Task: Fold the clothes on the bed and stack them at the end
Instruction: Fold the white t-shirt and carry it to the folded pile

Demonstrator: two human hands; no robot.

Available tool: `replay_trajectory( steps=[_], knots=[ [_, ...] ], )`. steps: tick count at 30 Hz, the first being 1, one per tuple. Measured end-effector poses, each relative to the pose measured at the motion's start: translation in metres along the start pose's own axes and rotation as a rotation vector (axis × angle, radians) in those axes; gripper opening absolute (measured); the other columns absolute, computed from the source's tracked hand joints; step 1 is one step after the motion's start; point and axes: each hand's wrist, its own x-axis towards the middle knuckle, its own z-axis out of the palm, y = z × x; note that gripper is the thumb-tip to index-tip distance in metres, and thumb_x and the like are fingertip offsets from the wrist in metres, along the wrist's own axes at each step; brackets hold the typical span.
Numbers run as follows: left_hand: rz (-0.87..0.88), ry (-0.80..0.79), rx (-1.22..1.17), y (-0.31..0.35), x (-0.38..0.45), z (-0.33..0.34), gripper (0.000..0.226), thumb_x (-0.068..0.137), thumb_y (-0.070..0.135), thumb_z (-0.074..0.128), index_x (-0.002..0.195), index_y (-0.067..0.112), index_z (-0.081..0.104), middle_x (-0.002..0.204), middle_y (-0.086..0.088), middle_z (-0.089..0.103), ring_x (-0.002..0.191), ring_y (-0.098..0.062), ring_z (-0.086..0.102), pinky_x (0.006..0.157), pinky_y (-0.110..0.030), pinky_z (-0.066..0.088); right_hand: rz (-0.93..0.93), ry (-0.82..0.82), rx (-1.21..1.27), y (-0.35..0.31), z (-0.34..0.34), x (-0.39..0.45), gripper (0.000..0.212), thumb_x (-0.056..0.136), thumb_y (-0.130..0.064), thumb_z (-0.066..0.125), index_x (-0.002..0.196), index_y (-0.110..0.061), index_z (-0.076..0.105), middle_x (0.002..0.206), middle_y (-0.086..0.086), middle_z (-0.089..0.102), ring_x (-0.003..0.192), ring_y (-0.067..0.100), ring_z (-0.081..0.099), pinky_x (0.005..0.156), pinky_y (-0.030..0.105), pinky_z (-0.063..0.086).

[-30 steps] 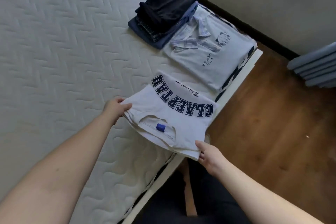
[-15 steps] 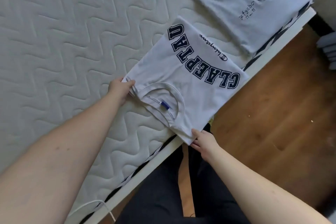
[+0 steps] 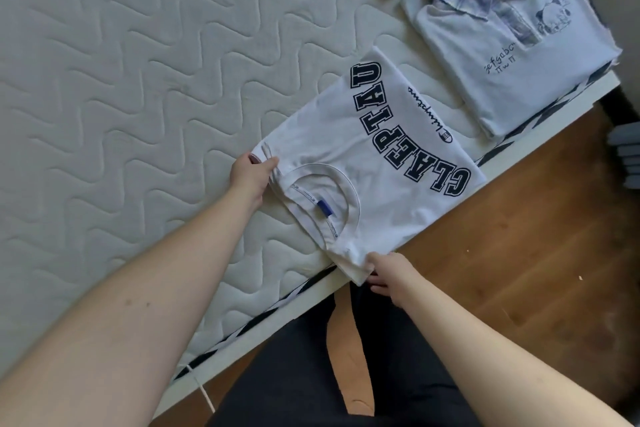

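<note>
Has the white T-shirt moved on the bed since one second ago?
No, hardly. The camera shifted, but the T-shirt lies just as near the polo and the bed edge. The left hand and right hand hold it.

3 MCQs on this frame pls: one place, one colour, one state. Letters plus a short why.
1. Where does the light blue collared shirt lie relative to the white lettered T-shirt?
A. Underneath it
B. Farther along the mattress edge, apart from it
C. On the floor

2. What colour is the tag inside the T-shirt's neckline?
A. Red
B. Green
C. Blue

3. How are the hands on the T-shirt?
A. Each pinches a corner at the collar end
B. Both lie flat on the lettering
C. Only one touches it

Answers:
1 B: a strip of mattress shows between the two garments.
2 C: the blue tag sits at the back of the neckline.
3 A: the left hand grips one corner near the collar and the right hand grips the other, over the bed edge.
</note>
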Motion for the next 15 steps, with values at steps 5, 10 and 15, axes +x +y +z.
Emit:
replay_trajectory(
  steps=[5, 10, 15],
  knots=[
    [-0.018, -0.029, 0.011, -0.006, -0.010, 0.000, 0.039, 0.089, 0.008, 0.067, 0.126, 0.010, 0.058, 0.117, -0.002, 0.064, 0.104, -0.019, 0.060, 0.091, -0.031, 0.049, 0.085, -0.031, -0.641, -0.016, -0.018, 0.001, 0.030, 0.092, -0.034, 0.048, 0.103, -0.007, 0.055, 0.100, 0.010, 0.070, 0.087, 0.023, 0.065, 0.079, 0.034, 0.052],
    [-0.019, 0.025, 0.013, -0.028, -0.017, -0.001, 0.031, 0.089, 0.012, 0.069, 0.115, 0.013, 0.053, 0.105, -0.004, 0.063, 0.096, -0.018, 0.058, 0.074, -0.021, 0.045, -0.298, -0.082, -0.955, -0.094, -0.024, 0.012, 0.032, 0.098, -0.036, 0.046, 0.100, -0.009, 0.062, 0.075, -0.001, 0.069, 0.062, 0.015, 0.063, 0.053, 0.022, 0.046],
    [-0.039, 0.141, -0.043, -0.041, -0.032, 0.010, 0.043, 0.089, 0.013, 0.070, 0.127, 0.004, 0.050, 0.110, -0.012, 0.059, 0.098, -0.021, 0.057, 0.088, -0.031, 0.047, -0.675, -0.256, -0.828, -0.183, -0.005, 0.007, 0.018, 0.097, -0.024, 0.056, 0.105, -0.010, 0.065, 0.083, 0.002, 0.070, 0.065, 0.011, 0.061, 0.056, 0.024, 0.046]
  ],
)
